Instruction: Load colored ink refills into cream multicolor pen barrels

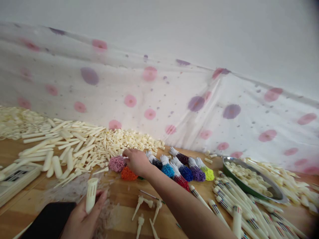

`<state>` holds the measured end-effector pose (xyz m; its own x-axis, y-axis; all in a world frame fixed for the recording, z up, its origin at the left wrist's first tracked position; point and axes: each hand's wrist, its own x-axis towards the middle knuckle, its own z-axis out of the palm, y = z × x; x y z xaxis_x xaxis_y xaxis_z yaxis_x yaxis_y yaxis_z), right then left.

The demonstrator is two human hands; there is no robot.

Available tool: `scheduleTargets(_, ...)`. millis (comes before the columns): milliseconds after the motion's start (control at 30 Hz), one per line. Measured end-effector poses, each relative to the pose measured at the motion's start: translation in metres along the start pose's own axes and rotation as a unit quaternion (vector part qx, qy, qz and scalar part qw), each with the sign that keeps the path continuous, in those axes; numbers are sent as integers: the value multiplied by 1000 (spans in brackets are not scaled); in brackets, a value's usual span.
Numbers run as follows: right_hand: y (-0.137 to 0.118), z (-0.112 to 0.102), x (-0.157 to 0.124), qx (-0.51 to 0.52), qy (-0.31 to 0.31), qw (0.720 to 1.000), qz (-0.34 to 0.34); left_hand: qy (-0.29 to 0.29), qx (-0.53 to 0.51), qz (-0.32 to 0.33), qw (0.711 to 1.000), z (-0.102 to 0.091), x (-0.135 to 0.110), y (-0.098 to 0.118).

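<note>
My left hand [82,217] is closed round a cream slotted pen barrel [91,197], held upright near the front of the wooden table [124,196]. My right hand [136,161] reaches forward over the bundles of coloured refills; its fingers pinch at the pink bundle [116,163], just above the orange bundle [128,174]. To its right lie black, blue [167,170], red, purple and yellow-green [208,173] bundles. What the fingers grip is hidden.
Heaps of cream plastic pen parts [74,142] cover the table's left and back. A metal bowl [249,179] of small parts sits at right, with assembled multicolour pens [236,205] before it. A black phone [48,220] and a calculator [15,177] lie front left. Spotted cloth behind.
</note>
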<state>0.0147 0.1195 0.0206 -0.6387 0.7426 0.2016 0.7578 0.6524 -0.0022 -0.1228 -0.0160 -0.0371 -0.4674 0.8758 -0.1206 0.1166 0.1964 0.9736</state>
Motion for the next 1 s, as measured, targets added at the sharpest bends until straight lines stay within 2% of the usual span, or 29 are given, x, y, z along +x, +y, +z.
scheduleTargets(133,-3,3,27,-41,-30,996,-73,-26,-9,-33,999,-1,-1,3)
scheduleTargets(300,-10,5,41,-95,-66,984,-134,-50,14,-16,999,-1,0,-1)
scheduleTargets(533,-8,14,32,-128,-18,970,-207,-46,40,18,998,1,1,-6)
scheduleTargets(633,-10,12,22,-127,12,959,-252,-77,47,33,995,5,-1,-4)
scheduleTargets(733,-13,11,11,-121,42,955,-269,-106,26,22,994,8,-6,-1)
scheduleTargets(867,-17,14,-1,-119,60,952,-275,-82,-34,9,996,7,-8,2)
scheduleTargets(1000,-18,20,-5,-120,68,947,-289,-15,-75,-39,996,2,3,6)
